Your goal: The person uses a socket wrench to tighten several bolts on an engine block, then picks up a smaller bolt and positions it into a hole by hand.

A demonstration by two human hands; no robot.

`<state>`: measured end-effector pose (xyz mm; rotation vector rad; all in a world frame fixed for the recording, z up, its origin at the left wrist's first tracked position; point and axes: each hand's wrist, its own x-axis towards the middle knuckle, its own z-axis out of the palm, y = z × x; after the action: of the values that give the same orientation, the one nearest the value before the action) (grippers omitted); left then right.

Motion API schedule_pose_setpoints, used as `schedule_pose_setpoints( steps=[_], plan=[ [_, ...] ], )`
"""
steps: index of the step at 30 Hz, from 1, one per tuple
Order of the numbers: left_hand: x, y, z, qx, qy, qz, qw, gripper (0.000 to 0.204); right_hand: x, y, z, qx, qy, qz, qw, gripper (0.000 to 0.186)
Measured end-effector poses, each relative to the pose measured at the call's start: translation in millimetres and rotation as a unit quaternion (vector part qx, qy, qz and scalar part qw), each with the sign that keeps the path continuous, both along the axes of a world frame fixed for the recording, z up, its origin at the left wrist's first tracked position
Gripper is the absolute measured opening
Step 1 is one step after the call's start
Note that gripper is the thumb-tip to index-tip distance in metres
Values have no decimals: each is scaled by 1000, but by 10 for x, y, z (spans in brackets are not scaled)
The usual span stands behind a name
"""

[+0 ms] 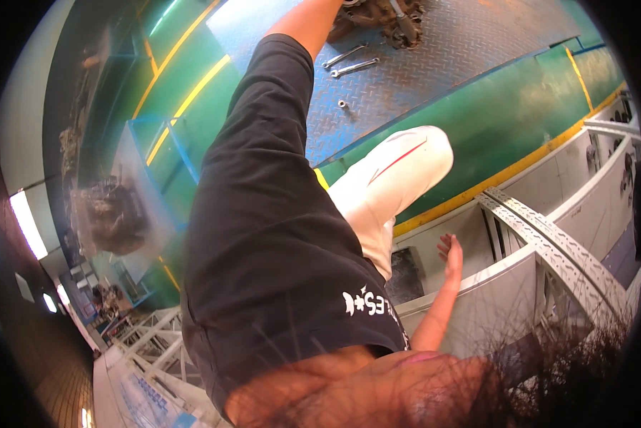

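My left arm in a black sleeve reaches up past the top edge, its forearm beside a greasy brown metal assembly (377,20); the left hand itself is out of the picture. A metal bar-like tool (404,25) leans on that assembly. Two wrenches (354,68) lie near it on a worn blue tread-plate surface (434,78), with a small metal socket or nut (342,105) closer to me. Off to the right, my right hand (451,258) hangs open with fingers apart, holding nothing. A grey metal bench is nearest to it; whether they touch I cannot tell.
Grey bench compartments with a perforated metal rail (548,242) run along the right. My leg in white trousers (399,167) stands between me and the plate. On the left, a dark engine-like unit (110,214) sits by a blue frame (181,153) on green floor with yellow lines.
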<state>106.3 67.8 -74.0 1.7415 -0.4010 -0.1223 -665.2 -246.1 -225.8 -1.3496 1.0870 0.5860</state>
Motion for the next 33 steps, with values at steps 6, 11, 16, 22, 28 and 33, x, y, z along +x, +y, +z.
schedule_pose_setpoints(
  steps=[6, 11, 16, 22, 28, 33],
  plan=[
    [18, 272, -39, 15, 4, 13, 1000, 70, 694, 170, 503, 99, -36, 77, 991, 75],
    [146, 30, -118, -22, 3, 6, 1000, 70, -860, 925, -1509, 4, 93, -32, 995, 45],
    [244, 347, -191, -9, 3, 14, 1000, 69, -1105, 1831, -1117, 114, 48, 40, 992, 60],
    [374, 392, -139, -48, -5, 2, 999, 69, -150, 1224, -582, 14, 59, -58, 996, 63],
    [-142, 149, 43, -32, 3, 6, 999, 62, 1142, 628, -814, -108, -98, -58, 988, 54],
    [-220, 382, 365, 127, -88, -29, 988, 85, 3065, 945, 86, -155, -266, -7, 951, 48]
  ],
)
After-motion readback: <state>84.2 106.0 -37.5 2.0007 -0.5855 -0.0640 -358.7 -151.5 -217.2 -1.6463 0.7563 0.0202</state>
